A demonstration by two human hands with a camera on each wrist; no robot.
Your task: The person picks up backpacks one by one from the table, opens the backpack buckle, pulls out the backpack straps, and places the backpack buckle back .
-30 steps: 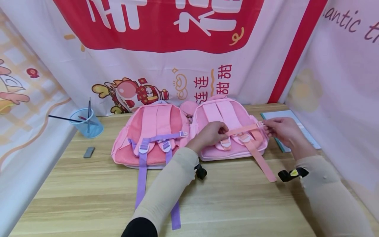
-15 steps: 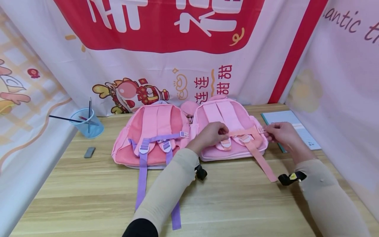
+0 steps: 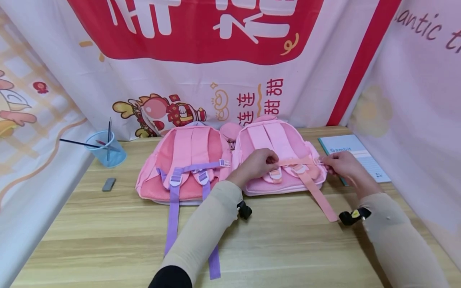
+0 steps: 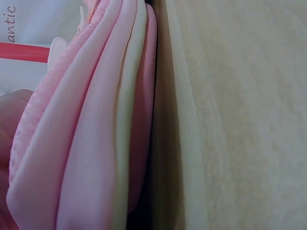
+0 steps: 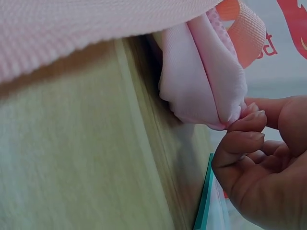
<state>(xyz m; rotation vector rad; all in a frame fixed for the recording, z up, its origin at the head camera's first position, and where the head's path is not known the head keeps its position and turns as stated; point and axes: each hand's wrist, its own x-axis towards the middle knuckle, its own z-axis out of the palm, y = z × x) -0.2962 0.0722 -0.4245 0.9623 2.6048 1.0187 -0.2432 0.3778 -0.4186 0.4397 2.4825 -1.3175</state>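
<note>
Two hands work the salmon chest strap point(image 3: 297, 161) across the right pink backpack point(image 3: 281, 160), far centre of the table point(image 3: 108, 240). The left hand point(image 3: 256, 164) still pinches its left end; the right hand point(image 3: 340, 165), pinching the right end, has lowered to the bag's right edge, so the strap now lies flatter.

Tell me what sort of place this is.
Probably a staged desk booth rather than a real room: printed cartoon banners hang as walls around a wooden table, which holds school things: two pink backpacks, a pen cup and a notebook.

"Gambit" on notebook point(image 3: 354, 154), "连连甜甜" on banner point(image 3: 216, 60)
</note>
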